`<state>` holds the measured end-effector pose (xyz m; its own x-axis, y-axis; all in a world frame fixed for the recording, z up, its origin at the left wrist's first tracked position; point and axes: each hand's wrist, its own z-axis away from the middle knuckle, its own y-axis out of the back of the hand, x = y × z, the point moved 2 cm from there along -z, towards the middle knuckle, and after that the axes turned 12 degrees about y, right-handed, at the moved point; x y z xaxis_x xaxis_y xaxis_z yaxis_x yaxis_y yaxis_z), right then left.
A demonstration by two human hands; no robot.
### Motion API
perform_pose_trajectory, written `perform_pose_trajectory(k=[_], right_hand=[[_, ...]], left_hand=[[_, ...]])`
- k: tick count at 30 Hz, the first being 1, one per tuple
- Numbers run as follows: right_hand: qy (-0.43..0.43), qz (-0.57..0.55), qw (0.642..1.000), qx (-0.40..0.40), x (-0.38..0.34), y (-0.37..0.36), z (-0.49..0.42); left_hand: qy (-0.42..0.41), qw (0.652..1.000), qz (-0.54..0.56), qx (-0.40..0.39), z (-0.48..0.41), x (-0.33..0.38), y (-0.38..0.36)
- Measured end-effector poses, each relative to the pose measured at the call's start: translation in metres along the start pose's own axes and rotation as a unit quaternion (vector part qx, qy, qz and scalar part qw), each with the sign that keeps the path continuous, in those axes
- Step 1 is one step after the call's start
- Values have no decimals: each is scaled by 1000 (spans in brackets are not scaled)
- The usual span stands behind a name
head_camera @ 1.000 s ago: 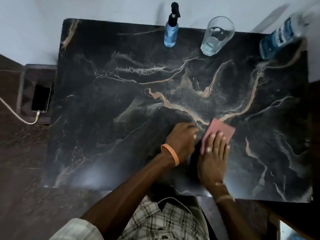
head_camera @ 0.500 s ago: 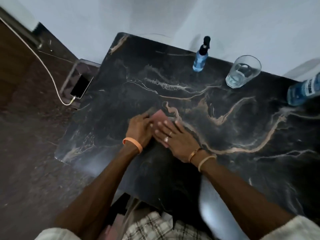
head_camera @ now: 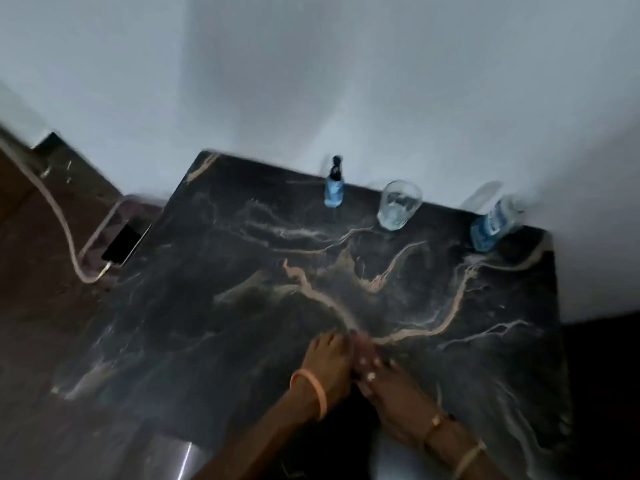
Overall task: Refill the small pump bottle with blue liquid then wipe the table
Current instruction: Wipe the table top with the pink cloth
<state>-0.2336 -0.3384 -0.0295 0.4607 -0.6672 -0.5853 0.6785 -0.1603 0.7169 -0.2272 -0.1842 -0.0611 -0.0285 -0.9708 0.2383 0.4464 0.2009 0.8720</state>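
A pale grey wall (head_camera: 311,81) fills the upper half of the view and meets the far edge of the table (head_camera: 242,306) and its right side. The table is a black marble slab with tan veins. Its left edge is free and drops to a dark brown floor (head_camera: 41,306).

The left hand (head_camera: 329,360) and the right hand (head_camera: 388,382) lie side by side and touching on the near middle of the slab. The right hand's fingers are stretched fairly straight on the surface. Blur hides how the left hand's fingers are set, and whether either hand has anything under it I cannot tell. Bare marble stretches on every side of the hands, widest to the left and toward the far edge.

Three things stand in a row along the far edge, well apart from the hands. A large bottle (head_camera: 491,223) of blue liquid is at the right corner, its top leaning up and right in this wide view. A clear glass (head_camera: 398,206) stands left of it. A dark phone (head_camera: 124,244) with a pale cable (head_camera: 59,216) lies off the table to the left.

The small pump bottle (head_camera: 334,188) stands upright left of the glass, blue below, black pump head on top, long axis vertical. Where its nozzle points is too blurred to tell.
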Motion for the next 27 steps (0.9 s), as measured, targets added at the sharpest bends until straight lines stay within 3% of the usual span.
perform_pose_trajectory(k=[2, 4, 6, 8, 11, 13, 18, 24, 27], right_hand=[[-38, -202, 978, 47, 3, 26, 28], [-94, -313, 929, 174, 8, 60, 48], [-143, -381, 881, 241, 6, 76, 66], [-165, -425, 853, 254, 5, 85, 70], [-227, -460, 808, 291, 10, 94, 89], [-241, -478, 785, 311, 14, 100, 102], [-223, -451, 792, 346, 17, 115, 129], [-227, -406, 747, 474, -8, 110, 135], [-223, -420, 769, 428, 2, 117, 130]], left_hand=[[-13, 992, 121, -30, 16, 6, 8], [18, 962, 272, -28, 24, 8, 27], [64, 898, 428, -82, 34, 14, 37], [63, 847, 509, -140, 32, 16, 41], [55, 849, 509, -130, 14, 24, 54], [51, 828, 538, -149, 13, 40, 72], [92, 822, 549, -121, -4, 60, 99], [83, 835, 531, -117, -15, 72, 114], [66, 845, 521, -102, -29, 77, 126]])
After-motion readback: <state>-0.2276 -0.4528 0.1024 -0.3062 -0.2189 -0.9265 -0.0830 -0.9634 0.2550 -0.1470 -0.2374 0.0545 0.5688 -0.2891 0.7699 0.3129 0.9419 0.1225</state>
